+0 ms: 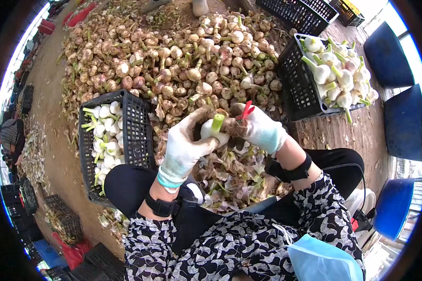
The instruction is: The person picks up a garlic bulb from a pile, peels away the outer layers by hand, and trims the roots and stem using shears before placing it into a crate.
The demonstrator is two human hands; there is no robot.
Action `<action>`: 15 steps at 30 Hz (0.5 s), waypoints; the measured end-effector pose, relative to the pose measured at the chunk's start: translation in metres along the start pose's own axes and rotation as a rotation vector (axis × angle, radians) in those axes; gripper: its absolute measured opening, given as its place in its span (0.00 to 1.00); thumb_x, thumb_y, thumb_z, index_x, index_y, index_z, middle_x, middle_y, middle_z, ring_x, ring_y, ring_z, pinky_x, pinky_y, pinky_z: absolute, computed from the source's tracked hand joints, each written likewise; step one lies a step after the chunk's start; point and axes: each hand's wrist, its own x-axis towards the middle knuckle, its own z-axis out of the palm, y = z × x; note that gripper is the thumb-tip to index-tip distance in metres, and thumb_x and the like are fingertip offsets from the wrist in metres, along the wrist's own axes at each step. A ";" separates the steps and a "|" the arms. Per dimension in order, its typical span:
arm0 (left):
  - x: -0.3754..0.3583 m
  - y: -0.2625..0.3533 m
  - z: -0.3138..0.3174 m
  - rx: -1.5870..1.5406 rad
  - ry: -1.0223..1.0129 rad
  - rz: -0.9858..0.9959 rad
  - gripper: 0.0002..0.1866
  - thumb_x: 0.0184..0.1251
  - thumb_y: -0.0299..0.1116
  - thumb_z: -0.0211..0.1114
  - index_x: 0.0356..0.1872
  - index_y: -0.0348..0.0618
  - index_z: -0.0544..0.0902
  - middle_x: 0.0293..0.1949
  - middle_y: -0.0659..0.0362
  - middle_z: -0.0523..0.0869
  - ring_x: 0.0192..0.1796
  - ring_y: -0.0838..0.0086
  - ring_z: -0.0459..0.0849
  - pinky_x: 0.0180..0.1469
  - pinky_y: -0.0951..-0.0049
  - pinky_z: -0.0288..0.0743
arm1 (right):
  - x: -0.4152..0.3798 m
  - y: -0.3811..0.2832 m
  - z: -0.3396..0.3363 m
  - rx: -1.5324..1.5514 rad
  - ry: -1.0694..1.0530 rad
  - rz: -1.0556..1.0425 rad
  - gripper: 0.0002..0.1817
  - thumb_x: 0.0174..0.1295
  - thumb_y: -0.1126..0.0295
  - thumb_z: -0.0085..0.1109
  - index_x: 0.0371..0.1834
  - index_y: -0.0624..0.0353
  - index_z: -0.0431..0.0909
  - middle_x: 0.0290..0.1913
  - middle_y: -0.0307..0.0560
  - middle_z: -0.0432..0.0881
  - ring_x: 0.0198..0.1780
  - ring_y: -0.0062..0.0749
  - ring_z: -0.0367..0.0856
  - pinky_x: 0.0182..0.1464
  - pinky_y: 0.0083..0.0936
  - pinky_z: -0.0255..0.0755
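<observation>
Both my hands wear white gloves with pale blue cuffs. My left hand [186, 143] grips a white garlic bulb [214, 131] with a short green stem. My right hand [260, 129] holds the bulb's root end, and a red-handled tool [246, 109] sticks up from that hand. Under my hands lies a heap of peeled skins and cut roots [229, 175], between my knees. A big pile of unpeeled garlic [173, 61] spreads on the ground ahead.
A black crate [143, 131] of cleaned bulbs stands at my left knee, another [293, 82] at the right. Empty black crates [297, 11] sit at the back. Blue chairs [387, 49] line the right side. A person [11, 136] crouches at far left.
</observation>
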 end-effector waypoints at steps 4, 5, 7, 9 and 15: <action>0.002 0.000 -0.004 -0.091 0.024 -0.029 0.37 0.47 0.26 0.70 0.61 0.26 0.65 0.50 0.49 0.79 0.51 0.67 0.79 0.55 0.69 0.74 | -0.002 0.017 0.001 0.473 -0.045 0.488 0.16 0.59 0.61 0.62 0.39 0.65 0.78 0.24 0.36 0.77 0.27 0.17 0.70 0.29 0.22 0.66; 0.002 0.000 -0.003 -0.130 0.040 -0.053 0.36 0.48 0.26 0.69 0.61 0.26 0.65 0.49 0.49 0.79 0.51 0.67 0.79 0.56 0.68 0.74 | -0.004 0.024 0.001 0.501 -0.001 0.492 0.16 0.58 0.62 0.63 0.39 0.65 0.77 0.24 0.36 0.77 0.27 0.17 0.70 0.28 0.22 0.66; 0.003 0.001 0.000 -0.095 0.044 -0.037 0.35 0.48 0.24 0.68 0.60 0.26 0.65 0.49 0.49 0.79 0.51 0.66 0.79 0.55 0.69 0.74 | -0.002 -0.017 0.000 0.056 -0.047 0.439 0.06 0.58 0.73 0.57 0.36 0.65 0.77 0.27 0.36 0.77 0.29 0.19 0.73 0.32 0.20 0.68; 0.002 0.000 0.002 -0.058 0.045 -0.021 0.35 0.48 0.23 0.67 0.60 0.26 0.65 0.49 0.49 0.79 0.52 0.66 0.79 0.55 0.69 0.74 | -0.003 -0.025 0.007 -0.104 0.047 0.261 0.04 0.59 0.76 0.55 0.35 0.64 0.77 0.26 0.35 0.76 0.30 0.19 0.71 0.34 0.20 0.68; 0.003 -0.012 -0.004 -0.302 -0.058 -0.026 0.31 0.54 0.28 0.62 0.61 0.28 0.65 0.49 0.48 0.79 0.51 0.66 0.79 0.57 0.67 0.71 | -0.006 -0.018 0.014 0.480 0.149 0.459 0.04 0.60 0.73 0.55 0.32 0.61 0.76 0.23 0.35 0.73 0.30 0.16 0.66 0.33 0.20 0.66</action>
